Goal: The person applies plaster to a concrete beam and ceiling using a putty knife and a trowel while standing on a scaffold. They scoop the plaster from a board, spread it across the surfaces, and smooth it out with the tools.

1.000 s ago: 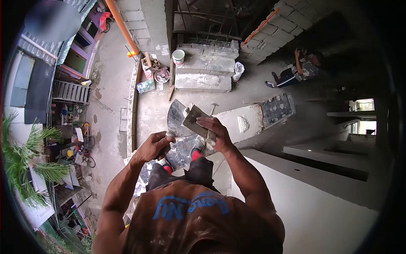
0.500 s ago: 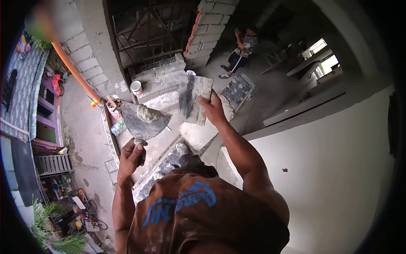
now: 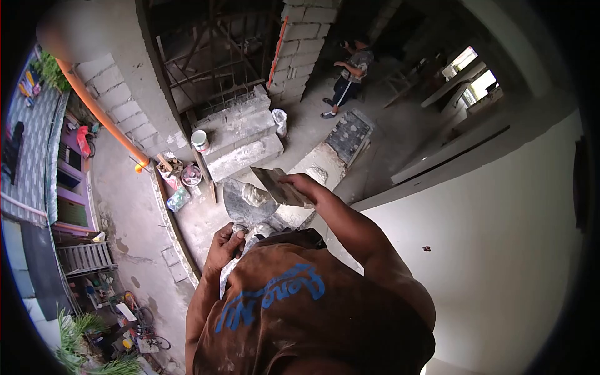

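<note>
My left hand is closed on the handle end of a grey, fan-shaped mortar board. A lump of wet plaster sits on top of it. My right hand grips a flat rectangular trowel, which is tilted beside the plaster at the board's right edge. Whether the trowel touches the board or the plaster, I cannot tell.
A white bucket stands by concrete block steps. A person stands at the upper right, near a dusty dark-topped platform. A pale wall fills the right side. An orange pipe runs at the left.
Both hands have come closer together and nearer the body. The trowel has swung from upright and face-on to a slanted position beside the plaster. The other person's arm has lowered.
</note>
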The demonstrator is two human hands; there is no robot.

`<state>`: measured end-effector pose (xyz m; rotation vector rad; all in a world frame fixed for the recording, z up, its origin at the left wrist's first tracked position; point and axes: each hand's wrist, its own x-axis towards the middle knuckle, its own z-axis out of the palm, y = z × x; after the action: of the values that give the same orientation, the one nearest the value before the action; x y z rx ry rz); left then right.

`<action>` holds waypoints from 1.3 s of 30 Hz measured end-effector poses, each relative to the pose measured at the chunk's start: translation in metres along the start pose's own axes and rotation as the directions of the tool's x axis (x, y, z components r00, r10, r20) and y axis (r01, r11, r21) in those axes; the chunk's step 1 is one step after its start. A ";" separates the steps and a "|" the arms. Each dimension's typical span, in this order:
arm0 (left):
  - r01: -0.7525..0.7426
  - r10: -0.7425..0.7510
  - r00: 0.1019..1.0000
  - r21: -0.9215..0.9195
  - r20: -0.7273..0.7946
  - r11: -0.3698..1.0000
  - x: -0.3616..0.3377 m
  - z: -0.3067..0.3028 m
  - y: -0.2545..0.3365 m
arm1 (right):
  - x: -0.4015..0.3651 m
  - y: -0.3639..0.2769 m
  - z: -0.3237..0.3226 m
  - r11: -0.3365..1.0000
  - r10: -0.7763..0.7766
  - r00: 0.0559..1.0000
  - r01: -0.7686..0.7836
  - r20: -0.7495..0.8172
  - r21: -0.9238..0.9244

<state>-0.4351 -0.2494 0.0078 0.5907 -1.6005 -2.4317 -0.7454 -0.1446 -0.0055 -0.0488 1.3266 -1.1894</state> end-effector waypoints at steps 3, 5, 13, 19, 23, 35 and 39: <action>0.009 -0.008 1.000 -0.033 0.018 0.999 0.003 0.012 0.008 | 0.052 0.013 -0.046 0.990 -0.040 0.999 0.040 0.000 0.133; 0.007 -0.007 1.000 0.006 0.004 1.000 0.004 0.018 0.023 | 0.068 0.020 -0.074 0.974 -0.100 0.958 0.149 -0.268 0.173; -0.071 0.081 0.969 0.052 -0.232 0.996 0.011 0.009 0.023 | 0.098 0.175 -0.248 0.956 0.035 0.570 0.220 -0.821 0.194; -0.027 0.029 0.936 0.012 -0.351 1.000 0.009 0.002 0.010 | 0.064 0.211 -0.264 0.928 0.179 0.509 0.196 -0.842 0.316; -0.044 0.070 0.935 0.083 -0.347 0.996 0.032 0.009 0.028 | 0.057 0.176 -0.242 0.981 0.059 0.571 0.117 -0.819 0.152; -0.039 0.078 0.955 0.140 -0.286 0.989 0.056 0.013 0.051 | 0.085 0.124 -0.227 0.988 0.026 0.608 0.104 -0.793 0.113; -0.016 0.055 0.948 0.126 -0.314 0.992 0.045 0.013 0.042 | 0.086 0.172 -0.247 0.981 0.059 0.632 0.107 -0.773 0.162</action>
<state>-0.4847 -0.2713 0.0401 0.9125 -1.6119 -2.0919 -0.8405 0.0185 -0.2557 0.6768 1.9500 -1.4249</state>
